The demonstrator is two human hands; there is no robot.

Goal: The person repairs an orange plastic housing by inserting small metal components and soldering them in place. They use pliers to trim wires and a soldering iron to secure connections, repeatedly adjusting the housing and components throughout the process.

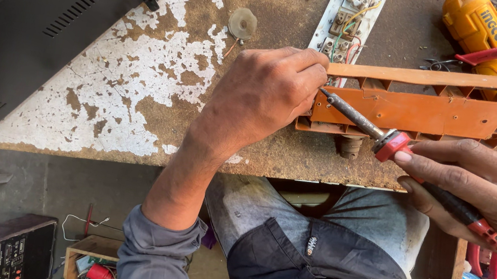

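Right grip (484, 188) holds soldering iron (392, 141); left hand (269, 90) steadies orange casing (423, 110) beside yellow drill (493, 38).

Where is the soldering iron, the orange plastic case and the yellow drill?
soldering iron (357, 116), head view, on its metal shaft.
orange plastic case (423, 110), head view, on its flat inner panel.
yellow drill (476, 22), head view, on its body.

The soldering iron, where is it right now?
In the head view, the soldering iron is in the right hand, its tip at the orange casing's left end.
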